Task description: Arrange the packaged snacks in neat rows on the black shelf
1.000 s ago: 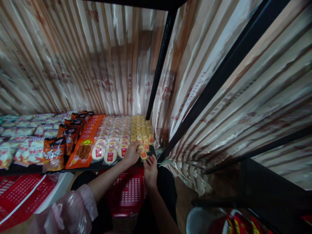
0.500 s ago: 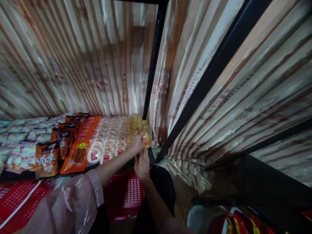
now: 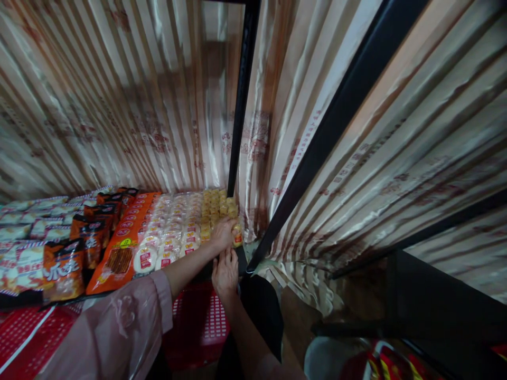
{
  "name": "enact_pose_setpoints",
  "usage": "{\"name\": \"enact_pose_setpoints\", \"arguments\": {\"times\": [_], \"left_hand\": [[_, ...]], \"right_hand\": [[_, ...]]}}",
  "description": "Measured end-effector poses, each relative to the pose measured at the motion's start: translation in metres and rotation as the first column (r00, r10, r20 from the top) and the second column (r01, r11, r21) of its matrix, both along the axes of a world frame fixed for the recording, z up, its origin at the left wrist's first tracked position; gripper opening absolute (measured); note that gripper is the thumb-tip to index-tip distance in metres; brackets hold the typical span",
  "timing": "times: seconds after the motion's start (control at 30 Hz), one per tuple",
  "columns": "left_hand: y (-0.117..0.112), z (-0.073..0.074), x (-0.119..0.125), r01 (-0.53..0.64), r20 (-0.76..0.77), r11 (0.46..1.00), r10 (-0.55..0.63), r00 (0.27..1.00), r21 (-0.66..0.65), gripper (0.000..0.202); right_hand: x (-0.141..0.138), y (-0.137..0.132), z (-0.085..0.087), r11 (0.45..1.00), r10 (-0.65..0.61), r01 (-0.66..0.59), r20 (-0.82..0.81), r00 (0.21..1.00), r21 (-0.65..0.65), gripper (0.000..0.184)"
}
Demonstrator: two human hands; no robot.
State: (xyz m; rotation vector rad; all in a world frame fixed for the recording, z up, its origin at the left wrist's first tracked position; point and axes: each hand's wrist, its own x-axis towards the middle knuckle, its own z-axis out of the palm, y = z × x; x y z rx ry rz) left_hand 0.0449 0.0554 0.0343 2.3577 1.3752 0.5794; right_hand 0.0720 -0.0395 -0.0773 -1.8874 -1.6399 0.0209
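My left hand [image 3: 222, 233] reaches onto the black shelf [image 3: 24, 301] and closes on a small yellow snack pack [image 3: 237, 235] at the front right corner, beside rows of the same yellow packs [image 3: 216, 207]. My right hand [image 3: 225, 272] sits just below it at the shelf's front edge, fingers pointing up toward the same pack and partly hidden by the left hand. Round white cakes in clear wrappers [image 3: 174, 232] lie in rows to the left of the yellow packs.
Orange snack bags [image 3: 119, 253], dark orange bags [image 3: 63, 266] and pale bags [image 3: 24, 232] fill the shelf further left. A red basket [image 3: 206, 322] sits below the shelf. Striped plastic sheeting [image 3: 119, 105] hangs behind; black frame posts [image 3: 240, 100] stand at the corner.
The view has shifted right and down. Both hands have moved slightly back onto the shelf's right corner, the left one carrying the yellow pack from the front edge.
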Motion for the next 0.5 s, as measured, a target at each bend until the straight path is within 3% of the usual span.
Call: {"name": "enact_pose_setpoints", "arguments": {"times": [0.27, 0.5], "left_hand": [[0.012, -0.002, 0.003, 0.071, -0.152, 0.997, -0.067, 0.986, 0.022, 0.020], [0.010, -0.002, 0.003, 0.153, -0.174, 0.988, -0.153, 0.973, -0.018, 0.025]], "right_hand": [[0.000, 0.000, -0.005, 0.999, 0.002, -0.003, 0.030, 1.000, 0.045, 0.049], [-0.001, 0.000, -0.004, 0.999, -0.015, 0.012, 0.075, 0.997, 0.048, 0.045]]}}
